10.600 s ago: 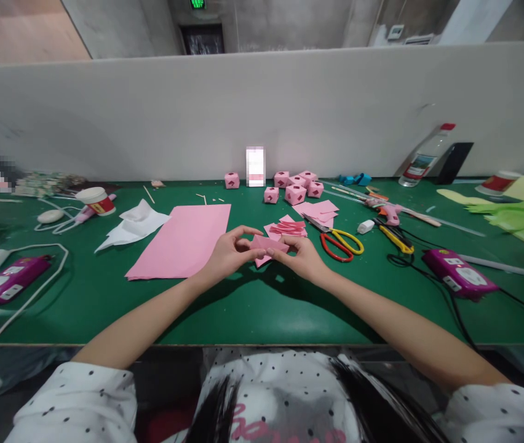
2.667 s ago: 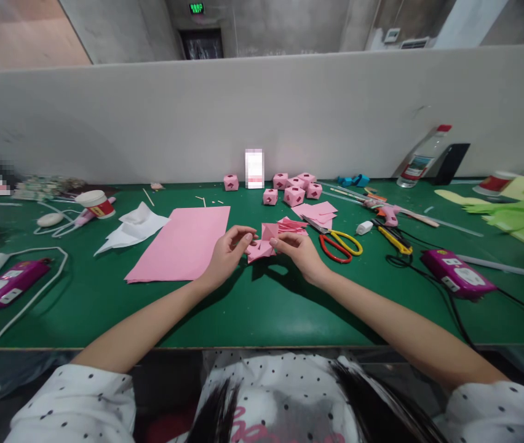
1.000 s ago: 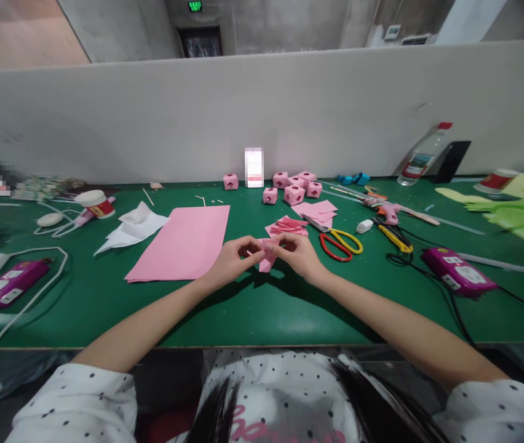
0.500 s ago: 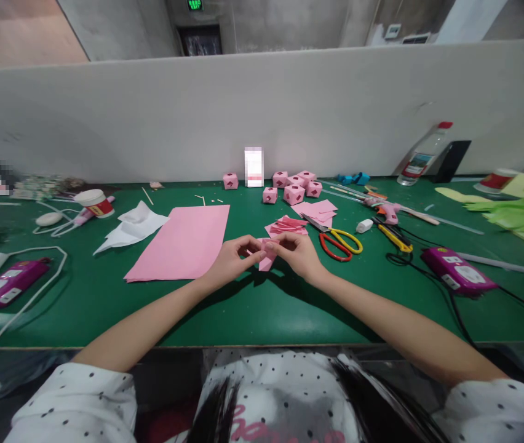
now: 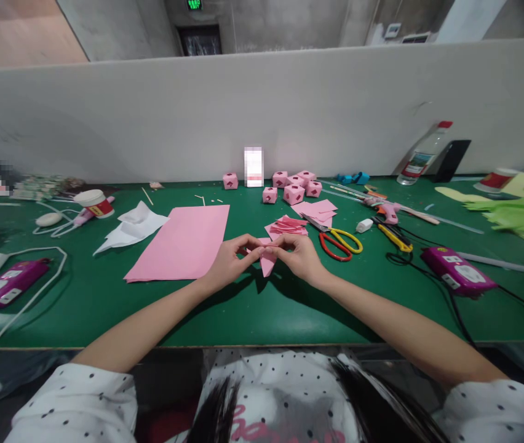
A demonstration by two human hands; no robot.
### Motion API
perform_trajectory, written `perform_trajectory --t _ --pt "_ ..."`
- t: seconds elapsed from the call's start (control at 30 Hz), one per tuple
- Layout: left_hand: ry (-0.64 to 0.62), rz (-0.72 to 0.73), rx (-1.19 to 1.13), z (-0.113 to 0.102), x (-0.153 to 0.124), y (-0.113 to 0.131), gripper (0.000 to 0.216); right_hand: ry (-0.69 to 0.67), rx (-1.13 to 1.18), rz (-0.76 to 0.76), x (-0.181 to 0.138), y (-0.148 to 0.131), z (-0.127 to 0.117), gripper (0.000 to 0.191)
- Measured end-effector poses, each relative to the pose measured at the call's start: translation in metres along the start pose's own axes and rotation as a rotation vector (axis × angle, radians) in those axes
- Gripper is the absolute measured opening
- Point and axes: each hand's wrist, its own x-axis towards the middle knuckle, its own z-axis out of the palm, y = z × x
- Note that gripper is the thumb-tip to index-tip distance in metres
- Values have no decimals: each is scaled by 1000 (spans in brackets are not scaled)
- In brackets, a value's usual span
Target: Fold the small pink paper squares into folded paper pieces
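Between my two hands is a small folded piece of pink paper (image 5: 268, 263), its lower end showing as a downward point. My left hand (image 5: 238, 257) pinches its left side with thumb and fingers, and my right hand (image 5: 297, 253) pinches the right side. The fingertips hide the upper part of its folds. Just behind the hands lies a pile of folded pink strips (image 5: 288, 226). Left of my left hand are large pink sheets (image 5: 187, 243). Scissors with red and yellow handles (image 5: 341, 243) lie right of my right hand.
Several pink paper cubes (image 5: 294, 194) stand near the partition (image 5: 160, 117), beside a bright phone-like screen (image 5: 253, 167). A crumpled white tissue (image 5: 133, 226) and a paper cup (image 5: 94, 203) are at left. Rightward are a glue gun (image 5: 387, 212), a cutter (image 5: 395, 237), a purple box (image 5: 458, 271) and a bottle (image 5: 423, 157).
The pink paper's lower end has turned from a squarish flap to a downward point. Both thumbs have shifted slightly along it; the hands stay in nearly the same place.
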Motion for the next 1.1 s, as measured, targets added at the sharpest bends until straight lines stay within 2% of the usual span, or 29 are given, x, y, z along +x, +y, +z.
perform_trajectory --t 0.17,0.37,0.57,0.77,0.9,1.1 --pt "7 -7 21 0 0 0 30 -84 26 49 3 7 -1 38" --pt "51 -29 -37 -2 1 -2 26 -118 65 58 6 12 -5 39" --pt "-27 -41 -32 -1 2 -2 28 -91 -48 -4 3 4 -5 39" --pt "41 -69 -68 -3 3 0 31 -157 119 134 4 9 -3 42" --pt "55 -83 -111 -4 4 -2 30 -216 144 151 5 16 -4 40" --pt "48 -102 -153 -3 5 -5 29 -176 64 138 4 13 -3 42"
